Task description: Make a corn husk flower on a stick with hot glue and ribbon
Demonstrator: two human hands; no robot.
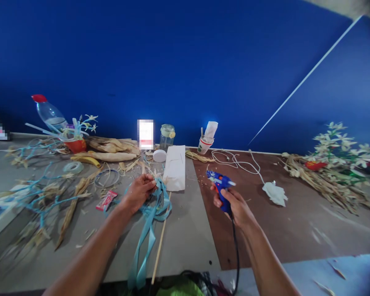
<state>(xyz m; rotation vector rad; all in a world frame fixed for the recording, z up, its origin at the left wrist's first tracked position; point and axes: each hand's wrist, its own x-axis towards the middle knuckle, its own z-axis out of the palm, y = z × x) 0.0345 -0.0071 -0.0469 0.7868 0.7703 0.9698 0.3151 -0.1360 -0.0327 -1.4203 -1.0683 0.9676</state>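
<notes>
My left hand (pixel 139 191) is closed, pinching a light blue ribbon piece (pixel 155 205) whose strands trail down toward the table's near edge. A thin wooden stick (pixel 160 242) lies beside the ribbon. My right hand (pixel 234 205) grips a blue hot glue gun (pixel 220 184), nozzle pointing left toward the ribbon, its black cord (pixel 236 255) running down off the table. The two hands are a short gap apart above the table.
A white paper sheet (pixel 175 167), a glass jar (pixel 166 136), a white lid (pixel 159 156), a paper cup (pixel 205 144) and a white cable (pixel 234 159) lie behind the hands. Dried husks (pixel 110 150), a tape roll (pixel 73 167) and a plastic bottle (pixel 49 113) sit left; flower stems (pixel 336 164) right.
</notes>
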